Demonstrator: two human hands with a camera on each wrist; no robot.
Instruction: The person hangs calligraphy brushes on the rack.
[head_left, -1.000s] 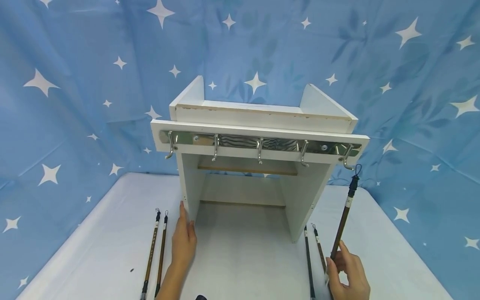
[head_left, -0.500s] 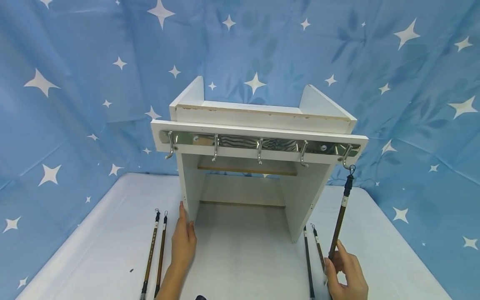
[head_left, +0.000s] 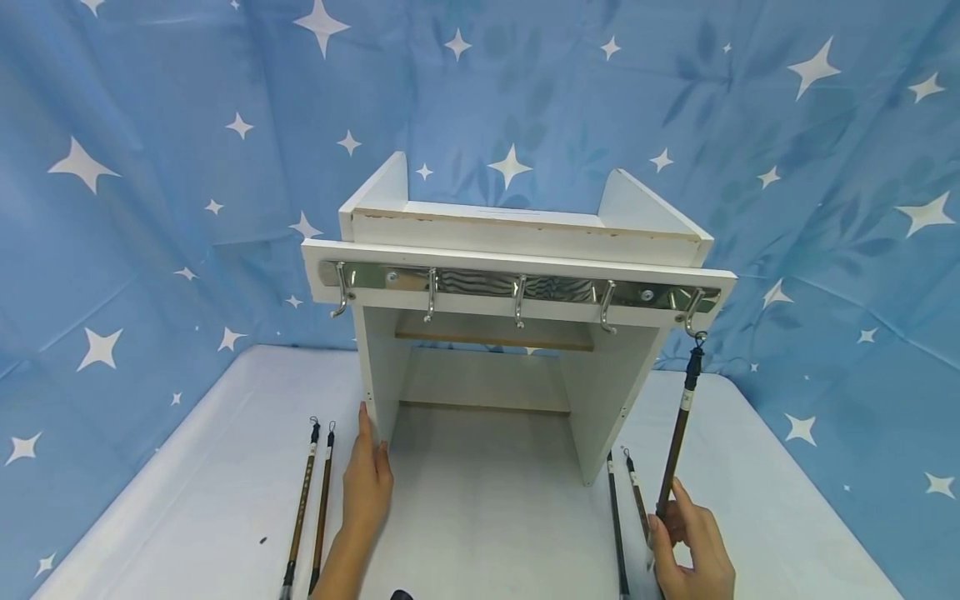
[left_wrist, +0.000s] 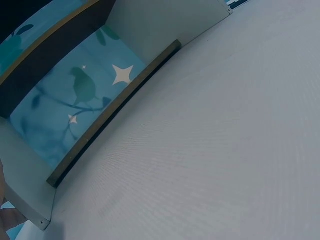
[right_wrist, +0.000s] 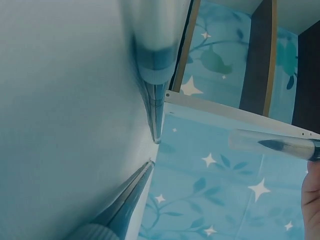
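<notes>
My right hand point(head_left: 693, 542) pinches the shaft of a calligraphy brush point(head_left: 678, 437), held nearly upright with its cord loop at the tip of the rightmost metal hook point(head_left: 693, 312). In the right wrist view the lower end of this brush point(right_wrist: 285, 145) shows dark bristles inside a clear cap. The hook sits on a rail across the front of a white shelf unit point(head_left: 525, 237). Lower left, my left hand point(head_left: 367, 492) holds the unit's left side panel near its base, thumb and fingers on either side of the panel edge.
Two brushes point(head_left: 302, 508) lie on the white table point(head_left: 225, 483) to the left of my left arm. Two more brushes point(head_left: 617, 525) lie on the right, near my right hand. A blue star-patterned curtain point(head_left: 187, 167) hangs behind.
My right hand has moved slightly left and down with the brush, bringing its loop from just right of the rightmost hook to the hook's tip. The left hand stays where it was.
</notes>
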